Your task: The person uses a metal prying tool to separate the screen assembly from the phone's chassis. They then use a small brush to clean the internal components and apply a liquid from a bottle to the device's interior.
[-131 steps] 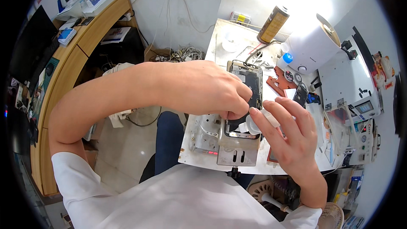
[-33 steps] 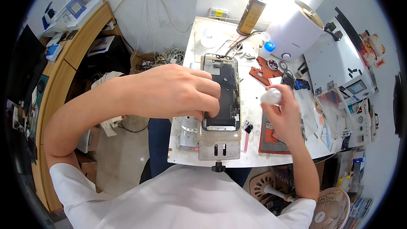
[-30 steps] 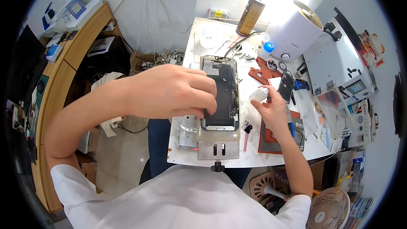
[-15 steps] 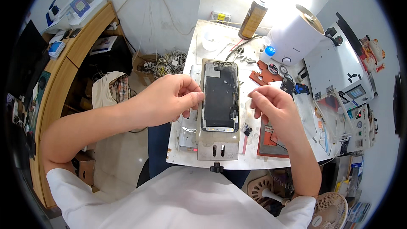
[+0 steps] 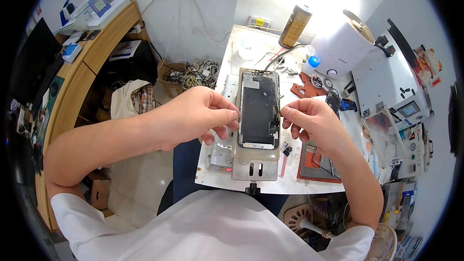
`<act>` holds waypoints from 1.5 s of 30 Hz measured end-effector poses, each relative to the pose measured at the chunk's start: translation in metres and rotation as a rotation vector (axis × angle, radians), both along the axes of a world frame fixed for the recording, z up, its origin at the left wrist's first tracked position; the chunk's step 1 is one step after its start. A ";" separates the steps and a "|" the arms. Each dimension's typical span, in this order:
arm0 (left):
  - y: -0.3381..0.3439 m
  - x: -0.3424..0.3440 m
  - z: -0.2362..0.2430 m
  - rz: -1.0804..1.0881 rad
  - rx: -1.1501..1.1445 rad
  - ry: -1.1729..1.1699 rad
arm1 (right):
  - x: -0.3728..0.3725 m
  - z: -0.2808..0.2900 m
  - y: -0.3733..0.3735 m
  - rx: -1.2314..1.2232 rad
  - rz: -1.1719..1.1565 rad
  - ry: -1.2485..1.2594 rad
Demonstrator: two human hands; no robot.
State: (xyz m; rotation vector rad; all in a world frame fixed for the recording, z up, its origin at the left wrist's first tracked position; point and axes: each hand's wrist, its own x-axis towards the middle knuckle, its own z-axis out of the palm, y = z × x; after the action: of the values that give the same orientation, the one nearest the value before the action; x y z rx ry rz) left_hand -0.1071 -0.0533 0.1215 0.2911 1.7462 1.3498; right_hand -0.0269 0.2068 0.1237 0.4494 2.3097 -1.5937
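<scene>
A phone screen assembly lies dark back side up on a metal holding fixture with a black knob at its near end. On the left, my left hand is closed in a pinch, thumb and forefinger at the screen's left edge. Opposite it, my right hand pinches at the right edge, its other fingers curled. What lies between either pair of fingertips, if anything, is too small to make out. Ribbon-like parts run along the screen's right side.
Right of the fixture lie a grey and orange mat and small black parts. Behind are an orange-brown tool, a blue-capped bottle, a spray can and a white cylindrical appliance. A white machine stands right.
My right hand has come left, from apart from the screen to its right edge. My left hand stays by the left edge. The whole view has shifted slightly.
</scene>
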 end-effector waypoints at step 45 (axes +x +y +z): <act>0.002 0.013 0.011 -0.093 -0.208 -0.072 | 0.017 0.013 -0.007 -0.080 -0.028 -0.263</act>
State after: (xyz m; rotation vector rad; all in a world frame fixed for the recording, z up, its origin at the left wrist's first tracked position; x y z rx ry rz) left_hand -0.0945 -0.0518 0.1325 0.2024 1.7729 1.0894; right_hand -0.0094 0.2000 0.1370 0.6329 2.0463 -1.5308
